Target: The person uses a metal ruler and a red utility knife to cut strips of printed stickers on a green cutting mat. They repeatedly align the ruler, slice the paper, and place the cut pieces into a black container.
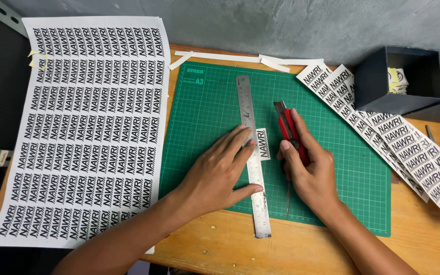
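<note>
Left hand [220, 170] flat, palm down, fingers spread, pressing on steel ruler [253, 153]; not gripping anything. Fingertips over ruler's mid section, thumb against its lower part. Ruler lies nearly vertical on green mat [332, 132], top end tilted slightly left, bottom end overhangs mat edge onto wooden desk [260, 254].

Right hand [309, 170] closed around red cutter [289, 127], index finger laid along its top. Cutter's front end points away from person, just right of ruler. Can't tell if blade tip touches mat.

Small printed label [263, 143] on mat, just beside ruler's right edge, touching or nearly so; sits between ruler and right hand's fingertips.

Left of mat: big printed sheet [87, 127], many rows of identical black labels, lower part on desk, upper part leaning up against the wall.

Right of mat: 2+ cut strips [398, 147] of same labels, lying diagonally, upper ends overlap mat's top-right corner. Thin white offcuts [230, 56] along mat's top edge.

Top right: dark open box [373, 86], small cut pieces inside. 2nd box beside it at frame edge, partly cut off.
</note>
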